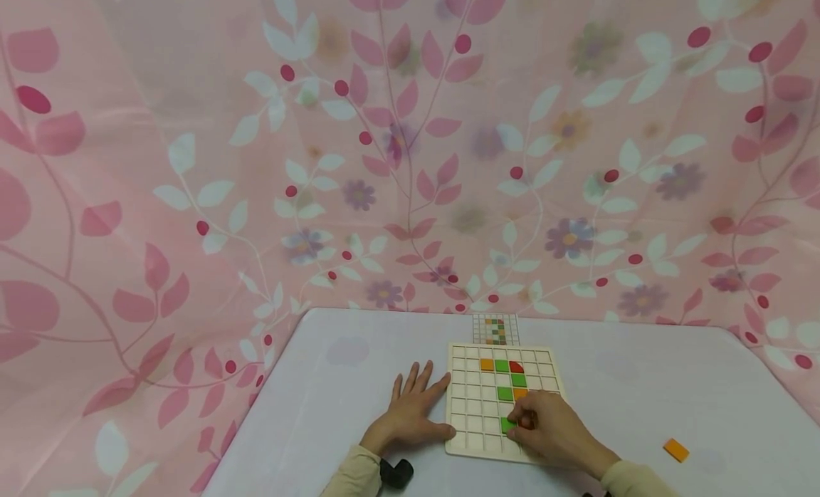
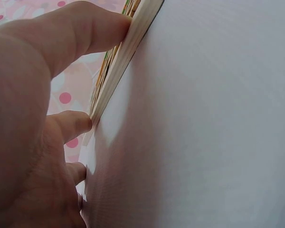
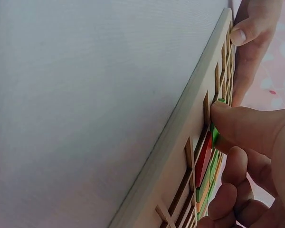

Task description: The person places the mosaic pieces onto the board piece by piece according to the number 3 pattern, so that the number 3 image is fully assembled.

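Observation:
A pale wooden grid board lies on the white table, with green, orange and red tiles in some of its cells. My left hand is spread flat beside it, thumb and a fingertip touching its left edge. Over the board's lower right part, my right hand pinches a green tile between thumb and forefinger, low in its cell. The right wrist view shows a red tile right beside that green tile. My right hand hides some lower right cells in the head view.
A small printed grid card with a coloured pattern lies behind the board. One loose orange tile rests on the table at the right. A black object is by my left wrist. Floral cloth hangs behind the table.

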A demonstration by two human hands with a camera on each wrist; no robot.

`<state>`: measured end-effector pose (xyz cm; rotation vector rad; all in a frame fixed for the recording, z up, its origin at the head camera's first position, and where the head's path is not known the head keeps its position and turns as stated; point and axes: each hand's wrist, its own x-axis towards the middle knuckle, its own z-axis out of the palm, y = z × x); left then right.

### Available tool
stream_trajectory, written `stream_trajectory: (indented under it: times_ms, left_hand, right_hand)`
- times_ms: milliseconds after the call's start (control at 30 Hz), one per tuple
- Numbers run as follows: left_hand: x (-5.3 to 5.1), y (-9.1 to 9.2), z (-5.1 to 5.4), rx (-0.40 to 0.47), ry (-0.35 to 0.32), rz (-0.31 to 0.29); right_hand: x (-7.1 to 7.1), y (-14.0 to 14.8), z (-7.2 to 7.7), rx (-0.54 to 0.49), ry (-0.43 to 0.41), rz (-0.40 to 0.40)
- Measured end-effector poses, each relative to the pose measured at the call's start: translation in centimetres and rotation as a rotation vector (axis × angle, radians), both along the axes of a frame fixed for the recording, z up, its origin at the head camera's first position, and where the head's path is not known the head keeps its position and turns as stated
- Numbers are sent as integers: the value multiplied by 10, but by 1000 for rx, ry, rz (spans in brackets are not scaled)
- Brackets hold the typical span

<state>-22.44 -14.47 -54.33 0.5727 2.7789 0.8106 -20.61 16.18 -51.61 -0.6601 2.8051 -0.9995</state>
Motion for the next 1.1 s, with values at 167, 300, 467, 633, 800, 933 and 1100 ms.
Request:
stream_trajectory:
  times_ms: [167, 300, 467, 633, 800, 933, 1100]
  left_hand:
    - [1, 0, 1, -5, 10, 6]
    - [2, 0, 1, 0, 12, 8]
    - [2, 1, 1, -1, 6, 10]
    - [1, 1, 0, -1, 6, 9]
    - [2, 1, 2, 4, 3, 11]
    - [2, 2, 5, 2, 1, 14]
    - [0, 0, -1, 9, -7, 14]
  right_hand:
    - [0, -2, 2, -7, 9, 3]
    - [0, -3, 4, -35, -10, 16]
    - [-1, -4, 2, -62, -50, 40]
    - [-3, -4, -1, -58, -1, 51]
    - [-4, -3, -2, -85, 1, 70]
    - [-5, -1, -3, -105, -20, 75]
    - [-7, -1, -4, -110, -35, 78]
